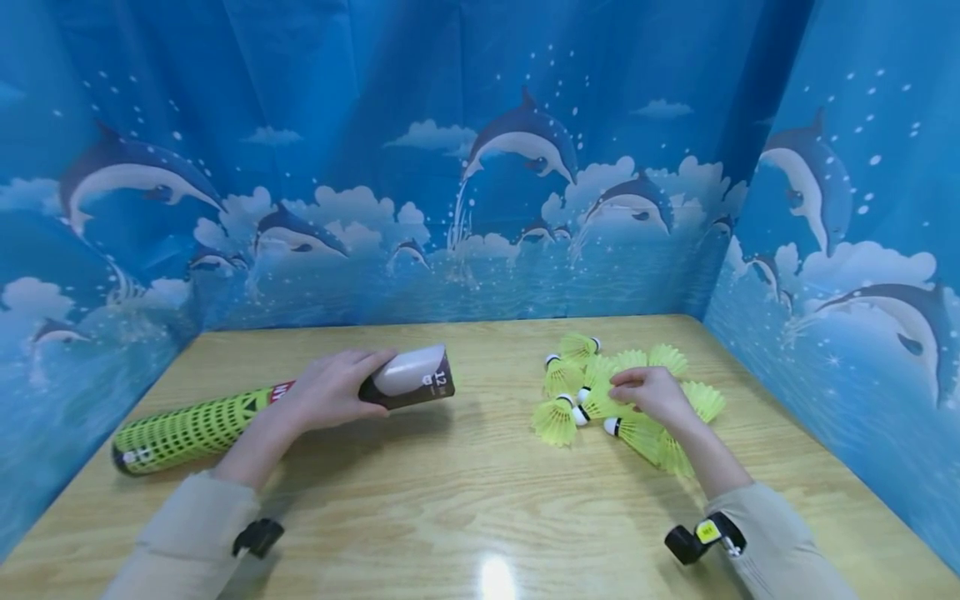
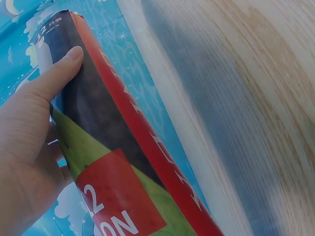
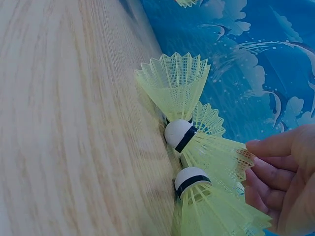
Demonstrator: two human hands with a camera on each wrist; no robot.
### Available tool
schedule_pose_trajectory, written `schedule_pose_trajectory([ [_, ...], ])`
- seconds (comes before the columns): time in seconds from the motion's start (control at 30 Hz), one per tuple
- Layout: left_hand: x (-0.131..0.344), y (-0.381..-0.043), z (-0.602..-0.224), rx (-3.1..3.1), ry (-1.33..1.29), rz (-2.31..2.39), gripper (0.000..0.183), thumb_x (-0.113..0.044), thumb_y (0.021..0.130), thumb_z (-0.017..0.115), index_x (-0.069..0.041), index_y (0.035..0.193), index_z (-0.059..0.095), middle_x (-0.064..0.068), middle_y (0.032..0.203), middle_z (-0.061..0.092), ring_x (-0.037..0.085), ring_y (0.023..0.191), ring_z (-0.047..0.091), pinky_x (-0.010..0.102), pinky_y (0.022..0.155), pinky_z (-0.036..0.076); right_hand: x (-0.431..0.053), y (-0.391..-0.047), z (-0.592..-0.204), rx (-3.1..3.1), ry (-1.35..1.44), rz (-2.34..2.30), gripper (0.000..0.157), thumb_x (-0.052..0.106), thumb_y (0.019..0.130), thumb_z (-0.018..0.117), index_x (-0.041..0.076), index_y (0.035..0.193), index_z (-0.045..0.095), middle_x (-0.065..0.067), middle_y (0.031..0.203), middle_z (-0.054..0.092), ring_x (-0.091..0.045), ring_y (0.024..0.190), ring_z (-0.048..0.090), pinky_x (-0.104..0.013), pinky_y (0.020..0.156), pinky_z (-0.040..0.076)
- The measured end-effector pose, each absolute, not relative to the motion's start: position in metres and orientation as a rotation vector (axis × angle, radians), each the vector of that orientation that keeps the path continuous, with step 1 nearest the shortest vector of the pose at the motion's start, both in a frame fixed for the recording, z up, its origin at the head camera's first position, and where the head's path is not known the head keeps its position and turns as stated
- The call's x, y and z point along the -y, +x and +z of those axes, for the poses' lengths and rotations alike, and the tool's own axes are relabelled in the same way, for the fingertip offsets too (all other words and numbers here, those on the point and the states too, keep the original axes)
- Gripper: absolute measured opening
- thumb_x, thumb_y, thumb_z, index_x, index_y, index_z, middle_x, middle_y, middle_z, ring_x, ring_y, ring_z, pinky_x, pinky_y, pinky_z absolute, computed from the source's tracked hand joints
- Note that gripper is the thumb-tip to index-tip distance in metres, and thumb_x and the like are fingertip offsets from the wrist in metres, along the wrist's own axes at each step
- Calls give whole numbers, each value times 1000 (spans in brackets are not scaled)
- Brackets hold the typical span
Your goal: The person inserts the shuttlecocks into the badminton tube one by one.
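Observation:
My left hand (image 1: 337, 390) grips a shuttlecock tube (image 1: 202, 423) around its dark upper part. The tube is green, black and red, and leans with its right end lifted above its shadow. In the left wrist view the thumb lies along the tube's dark side; the other fingers are mostly hidden behind it. At the right, my right hand (image 1: 654, 393) reaches over a loose pile of yellow shuttlecocks (image 1: 557, 422). Seen from the right wrist, its fingertips pinch the skirt edge of one shuttlecock (image 3: 211, 150), whose white cork points left. Another shuttlecock (image 3: 216, 211) lies just beside it.
A pale wooden table (image 1: 465, 508) carries everything. Blue dolphin-printed cloth (image 1: 375, 167) rises behind the table and along its sides. Several shuttlecocks lie overlapping with corks facing different ways. Each wrist has a small black device (image 1: 257, 537) strapped over a light sleeve (image 1: 198, 525).

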State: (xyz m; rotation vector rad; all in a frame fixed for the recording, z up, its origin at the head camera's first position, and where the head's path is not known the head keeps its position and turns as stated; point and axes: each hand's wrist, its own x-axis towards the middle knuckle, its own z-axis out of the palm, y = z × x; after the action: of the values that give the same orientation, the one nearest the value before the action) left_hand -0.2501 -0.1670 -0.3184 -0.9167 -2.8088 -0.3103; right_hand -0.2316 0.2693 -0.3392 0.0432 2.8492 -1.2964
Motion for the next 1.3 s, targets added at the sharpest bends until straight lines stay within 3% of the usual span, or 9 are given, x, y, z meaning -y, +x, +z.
schedule_pose_trajectory([
  [0.27, 167, -250, -319, 2812, -911, -297, 82, -39, 70, 79, -11, 138, 44, 15, 126, 55, 33, 112, 52, 52, 89, 44, -272, -231, -336, -2887, 68, -1286, 32, 13, 85, 65, -8, 109, 63, -16, 98, 66, -17, 81, 59, -29, 65, 50],
  [0.6, 168, -250, -319, 2812, -900, -296, 82, -39, 70, 80, -11, 138, 44, 15, 125, 56, 33, 111, 52, 52, 88, 45, -273, -231, -327, -2771, 88, -1440, 35, 15, 88, 62, -9, 114, 59, -4, 91, 66, -12, 80, 58, -39, 79, 51],
  [0.8, 166, -250, -319, 2823, -904, -306, 82, -38, 70, 80, -10, 138, 44, 15, 125, 55, 34, 111, 52, 52, 89, 44, -270, -233, -322, -2732, 77, -1504, 37, 18, 90, 62, -8, 116, 58, 1, 90, 65, -9, 79, 57, -36, 80, 51],
  [1.03, 165, -250, -318, 2834, -899, -304, 82, -39, 70, 79, -10, 138, 44, 15, 125, 55, 33, 112, 52, 51, 90, 44, -261, -235, -317, -2682, 78, -1601, 40, 20, 90, 62, -8, 118, 55, -5, 99, 63, -8, 83, 57, -31, 80, 52],
  [1.3, 164, -253, -319, 2806, -936, -303, 82, -39, 69, 80, -10, 138, 44, 14, 124, 56, 32, 110, 53, 51, 89, 45, -246, -240, -313, -2637, 52, -1716, 38, 18, 91, 60, -9, 117, 55, -11, 109, 60, -8, 84, 57, -35, 84, 51],
])
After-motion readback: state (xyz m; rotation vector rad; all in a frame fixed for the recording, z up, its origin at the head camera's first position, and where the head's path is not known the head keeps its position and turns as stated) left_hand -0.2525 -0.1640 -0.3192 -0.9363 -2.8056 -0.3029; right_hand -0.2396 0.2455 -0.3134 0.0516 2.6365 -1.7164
